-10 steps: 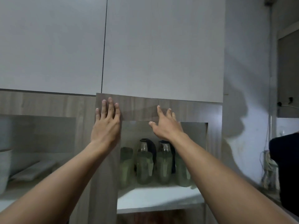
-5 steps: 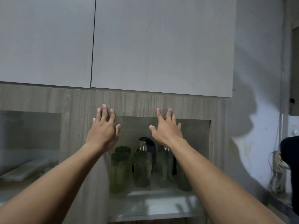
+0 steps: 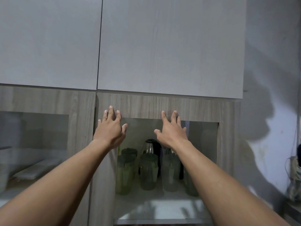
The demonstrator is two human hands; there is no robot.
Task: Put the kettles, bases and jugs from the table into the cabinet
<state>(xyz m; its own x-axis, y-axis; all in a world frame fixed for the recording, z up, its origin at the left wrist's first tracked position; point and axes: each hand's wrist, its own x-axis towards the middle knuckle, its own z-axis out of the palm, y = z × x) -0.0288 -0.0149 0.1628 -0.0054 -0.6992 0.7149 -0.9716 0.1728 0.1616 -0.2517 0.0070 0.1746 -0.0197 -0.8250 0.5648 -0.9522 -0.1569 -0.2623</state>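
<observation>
My left hand (image 3: 110, 129) and my right hand (image 3: 171, 131) are both spread flat, fingertips on the top rail of a wood-framed glass cabinet door (image 3: 162, 106). The door looks shut, flush with its neighbour. Behind the glass, several green jugs (image 3: 149, 172) stand in a row on a white shelf (image 3: 156, 207). Behind them stands a glass kettle (image 3: 150, 146) with a black lid and handle. My right forearm hides part of another kettle. Neither hand holds anything.
Pale upper cabinet doors (image 3: 162, 46) hang above. To the left is a second glass door (image 3: 34, 144) with white dishes behind it. At the right are a white wall (image 3: 268, 128) and a bundle of cables (image 3: 293, 173).
The cabinet door swung from ajar to flush with the frame under both hands. The jugs now show through the glass.
</observation>
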